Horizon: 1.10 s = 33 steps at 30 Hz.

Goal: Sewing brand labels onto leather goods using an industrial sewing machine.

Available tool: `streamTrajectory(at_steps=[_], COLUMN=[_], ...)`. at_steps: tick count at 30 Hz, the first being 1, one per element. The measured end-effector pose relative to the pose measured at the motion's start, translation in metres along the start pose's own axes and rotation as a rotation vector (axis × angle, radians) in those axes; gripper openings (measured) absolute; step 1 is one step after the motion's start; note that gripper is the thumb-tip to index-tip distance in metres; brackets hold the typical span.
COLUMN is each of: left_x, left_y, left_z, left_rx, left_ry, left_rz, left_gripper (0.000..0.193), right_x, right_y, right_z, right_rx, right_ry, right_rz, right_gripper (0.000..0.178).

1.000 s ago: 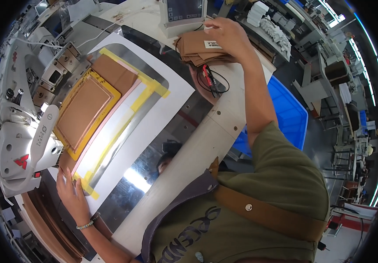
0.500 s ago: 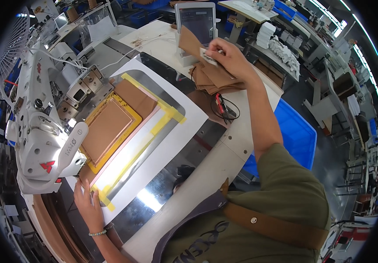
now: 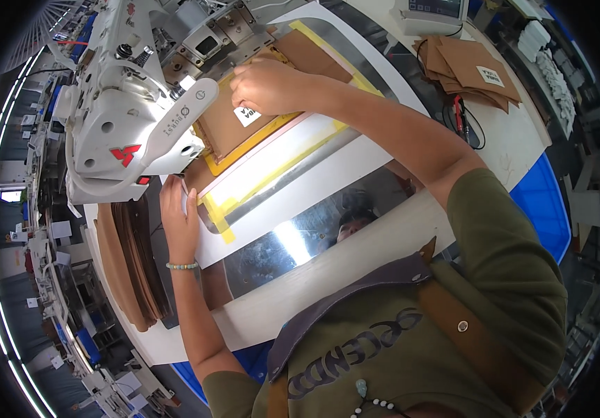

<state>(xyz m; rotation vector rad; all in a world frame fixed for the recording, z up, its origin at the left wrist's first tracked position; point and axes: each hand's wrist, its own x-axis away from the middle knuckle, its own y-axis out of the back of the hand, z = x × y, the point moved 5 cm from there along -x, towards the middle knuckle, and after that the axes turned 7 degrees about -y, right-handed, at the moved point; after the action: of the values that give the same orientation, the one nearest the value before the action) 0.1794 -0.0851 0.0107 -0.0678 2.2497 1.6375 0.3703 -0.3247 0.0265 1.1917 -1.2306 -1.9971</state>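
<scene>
From where I stand, the brown piece (image 3: 224, 122) with a white label (image 3: 247, 115) lies over the area inside a yellow frame (image 3: 244, 145), directly under the right hand (image 3: 268, 85). That hand has its fingers curled together on the piece, and the label peeks out just below them (its print faces away from the wearer). The left hand (image 3: 180, 216) is lower and to the left, well apart from the piece, near the frame's close end. Its fingertips meet the edge of the brown sheet there, thumb held apart, though I cannot tell whether they pinch anything.

A white machine (image 3: 115, 136) leans in close beside both hands. Beneath the frame, strips of yellow tape (image 3: 220, 214) run across a white sheet (image 3: 390, 73). Over on the right, a pile of brown pieces (image 3: 453, 59) sits on the surface (image 3: 300, 289), a red-and-black tool (image 3: 460, 115) just beside it. Brown panels (image 3: 127, 268) stand stacked beyond the left wrist.
</scene>
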Motion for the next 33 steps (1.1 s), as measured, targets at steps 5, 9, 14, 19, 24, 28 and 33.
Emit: streamTrajectory(at_steps=[5,9,14,19,24,28,33], left_x=[-0.03,-0.057,-0.076,-0.079,-0.08,-0.092,-0.101], left_y=[-0.017,-0.026,-0.028,-0.029,-0.029,-0.028,-0.029], left_z=[0.004,0.002,-0.011,-0.008,-0.004,0.003,0.009], left_rx=[-0.031,0.135,0.09,0.066,0.063,0.115,0.03], left_ry=[-0.077,-0.022,-0.193,-0.171,-0.163,-0.234,-0.324], left_rz=[0.105,0.128,0.162,0.235,0.246,0.183,0.164], left_gripper=[0.044,0.042,0.043,0.045,0.043,0.039,0.039], right_x=[0.004,0.006,0.006,0.003,0.003,0.003,0.002], right_y=[-0.013,-0.021,-0.026,-0.03,-0.029,-0.029,-0.029], right_z=[0.001,0.006,0.003,0.002,0.002,0.003,0.003], right_rx=[0.072,0.1,0.086,0.034,0.031,0.03,0.001], right_ry=[0.028,0.068,0.06,0.023,0.003,0.004,0.036], right_rz=[-0.125,-0.17,-0.204,-0.199,-0.175,-0.168,-0.189], right_gripper=[0.014,0.019,0.022,0.009,0.023,0.021,0.019])
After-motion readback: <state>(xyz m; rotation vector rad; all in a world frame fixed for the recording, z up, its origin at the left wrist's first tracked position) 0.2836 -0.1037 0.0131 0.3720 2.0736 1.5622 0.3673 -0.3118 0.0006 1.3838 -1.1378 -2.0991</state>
